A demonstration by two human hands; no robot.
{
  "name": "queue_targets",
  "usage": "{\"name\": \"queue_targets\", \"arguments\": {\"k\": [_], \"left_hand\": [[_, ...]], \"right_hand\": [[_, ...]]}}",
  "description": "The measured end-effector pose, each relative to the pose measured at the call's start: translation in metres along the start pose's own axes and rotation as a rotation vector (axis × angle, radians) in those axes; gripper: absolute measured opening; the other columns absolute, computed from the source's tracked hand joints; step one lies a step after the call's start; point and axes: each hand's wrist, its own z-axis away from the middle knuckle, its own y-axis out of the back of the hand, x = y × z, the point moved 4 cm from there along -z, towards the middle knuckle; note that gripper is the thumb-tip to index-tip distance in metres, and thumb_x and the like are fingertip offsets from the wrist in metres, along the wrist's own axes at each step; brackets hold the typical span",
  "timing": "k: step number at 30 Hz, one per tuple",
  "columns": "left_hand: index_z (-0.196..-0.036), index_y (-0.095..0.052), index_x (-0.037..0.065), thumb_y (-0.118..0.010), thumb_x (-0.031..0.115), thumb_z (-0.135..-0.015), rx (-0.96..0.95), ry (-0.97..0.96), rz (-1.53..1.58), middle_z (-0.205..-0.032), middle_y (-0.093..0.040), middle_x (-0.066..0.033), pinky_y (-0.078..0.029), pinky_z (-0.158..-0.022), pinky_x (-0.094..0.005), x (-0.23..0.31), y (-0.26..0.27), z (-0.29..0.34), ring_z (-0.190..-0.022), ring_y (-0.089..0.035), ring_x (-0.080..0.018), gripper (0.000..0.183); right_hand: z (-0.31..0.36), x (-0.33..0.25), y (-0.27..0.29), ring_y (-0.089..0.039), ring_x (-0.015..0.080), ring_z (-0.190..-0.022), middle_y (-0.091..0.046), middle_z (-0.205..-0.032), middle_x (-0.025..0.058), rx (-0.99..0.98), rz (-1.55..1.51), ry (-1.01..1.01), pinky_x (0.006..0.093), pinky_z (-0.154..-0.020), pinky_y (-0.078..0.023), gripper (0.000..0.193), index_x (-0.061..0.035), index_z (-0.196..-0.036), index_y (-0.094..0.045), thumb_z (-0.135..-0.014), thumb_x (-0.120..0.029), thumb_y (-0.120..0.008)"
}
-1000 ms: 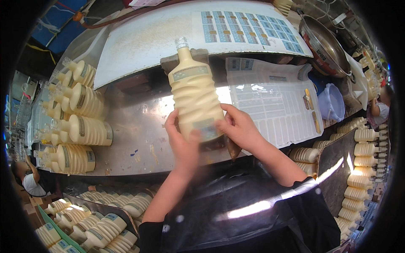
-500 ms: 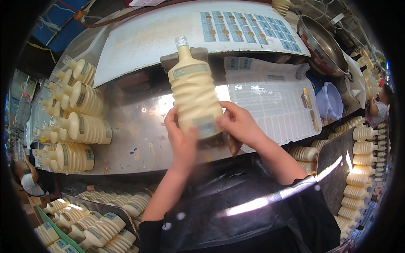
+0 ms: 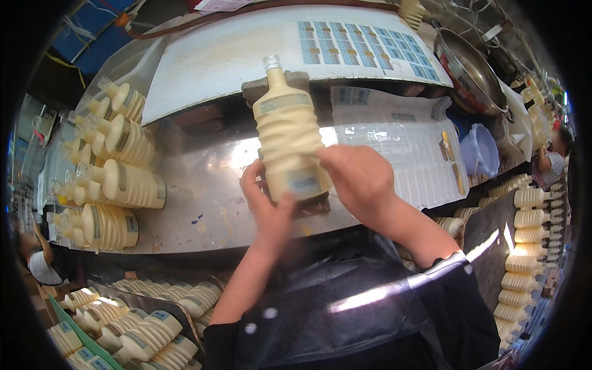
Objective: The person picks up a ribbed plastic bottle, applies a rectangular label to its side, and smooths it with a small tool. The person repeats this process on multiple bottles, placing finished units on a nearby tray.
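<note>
A cream bottle (image 3: pixel 287 139) with wavy ribs and a clear glass neck lies before me, neck pointing away. It rests on a grey block (image 3: pixel 256 92) near its shoulder. One band label crosses its shoulder, and a blue label (image 3: pixel 303 182) sits near its base. My left hand (image 3: pixel 266 206) grips the bottle's lower left side, thumb near the base. At the right side, my right hand (image 3: pixel 364 182) is closed with fingers pinched against the ribs above the blue label. Whatever those fingers hold, if anything, is hidden.
Several similar bottles (image 3: pixel 129 182) lie stacked at the left of the metal table (image 3: pixel 191 166). A white board (image 3: pixel 228 52) bears blue label sheets (image 3: pixel 345 43). Right of me are a plastic-covered sheet (image 3: pixel 394 148), a yellow-handled tool (image 3: pixel 447 148), a lilac bucket (image 3: pixel 480 151) and a pan (image 3: pixel 472 74).
My right hand has left the bottle's base corner and moved up and over its right side, fingers now pinched. My left hand keeps its hold. The view has shifted slightly.
</note>
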Motion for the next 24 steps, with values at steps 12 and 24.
{"name": "queue_targets", "arguments": {"k": [12,24], "left_hand": [[-0.141,-0.049,0.000,-0.032,0.034,-0.112,0.032,0.088,0.301,-0.134,-0.052,-0.0128,-0.036,-0.111,-0.0362,-0.002,0.001,-0.006,-0.123,-0.049,-0.0213,0.047],[-0.140,-0.043,0.001,-0.066,0.023,-0.090,0.102,0.073,-0.271,-0.132,-0.049,-0.0202,-0.034,-0.111,-0.0468,0.017,-0.011,-0.015,-0.126,-0.045,-0.0369,0.059]], "right_hand": [[0.006,-0.058,-0.019,-0.065,0.0225,-0.078,-0.061,-0.083,0.0076,-0.137,-0.027,0.278,0.0345,-0.068,-0.051,0.013,-0.0037,-0.089,-0.064,-0.077,-0.007,-0.067],[0.035,0.000,-0.024,-0.066,0.0280,-0.057,-0.066,-0.066,0.0132,-0.103,-0.149,-0.610,0.0392,-0.056,-0.051,0.033,-0.0079,-0.121,-0.057,-0.092,-0.017,-0.069]]}}
